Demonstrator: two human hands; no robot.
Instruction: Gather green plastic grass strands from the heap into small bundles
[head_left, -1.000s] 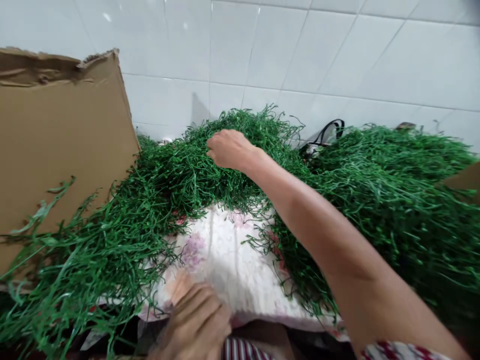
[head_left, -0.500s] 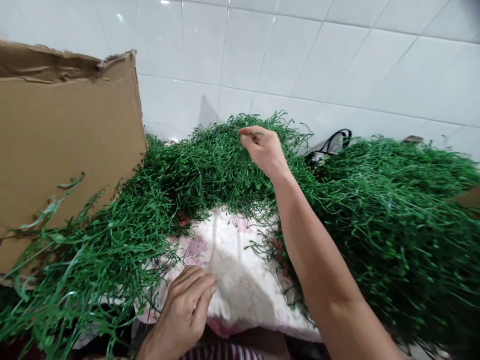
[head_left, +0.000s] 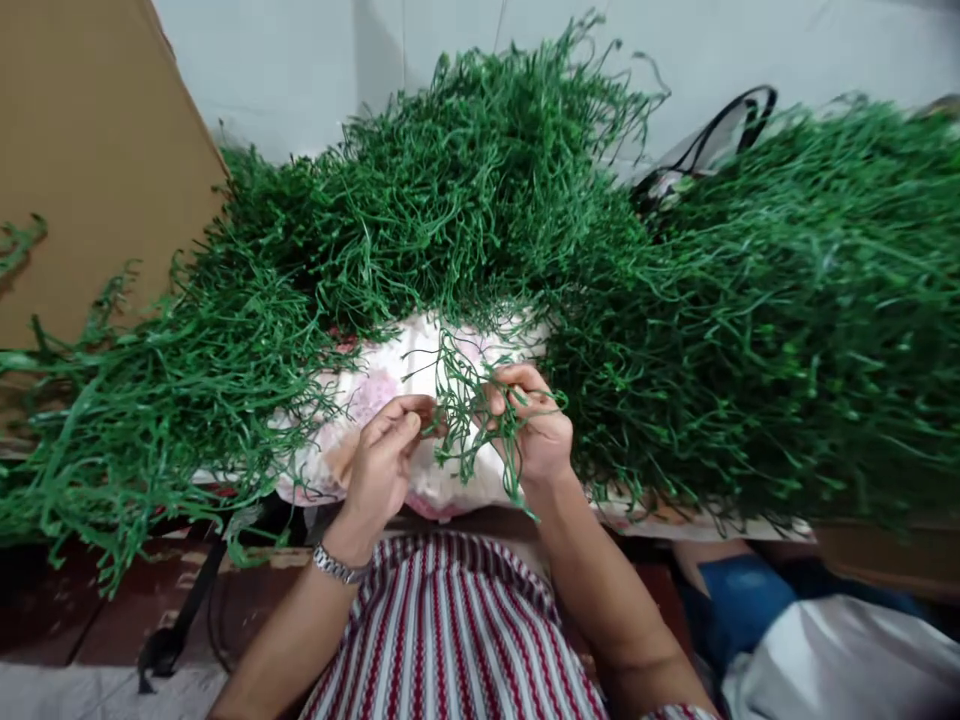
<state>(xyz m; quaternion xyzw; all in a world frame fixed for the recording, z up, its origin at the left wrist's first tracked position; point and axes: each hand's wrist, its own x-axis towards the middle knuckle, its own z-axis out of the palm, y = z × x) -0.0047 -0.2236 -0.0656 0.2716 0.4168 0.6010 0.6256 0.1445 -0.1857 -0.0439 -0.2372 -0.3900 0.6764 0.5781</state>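
Observation:
A small clump of thin, branching green artificial stems (head_left: 465, 410) is held up over the flowered cloth (head_left: 375, 390). My right hand (head_left: 536, 425) has its fingers curled around the clump's right side, with loose ends hanging below. On the other side, my left hand (head_left: 390, 450) has thumb and forefinger pinched together at the clump's edge. Whether a stem lies between those fingertips is too fine to see. A large heap of the same green stems (head_left: 465, 200) rises just beyond both hands.
More stems spread into a left pile (head_left: 187, 400) and a right pile (head_left: 765, 330). A cardboard sheet (head_left: 82, 150) stands at the left. Behind are a white wall (head_left: 285, 70) and a black strap (head_left: 727, 120). Another person's blue-clad leg (head_left: 742, 600) shows at lower right.
My right hand has come back from the far heap with a clump of stems, down beside my left hand. My left hand has moved up to meet it. The view has tilted downward.

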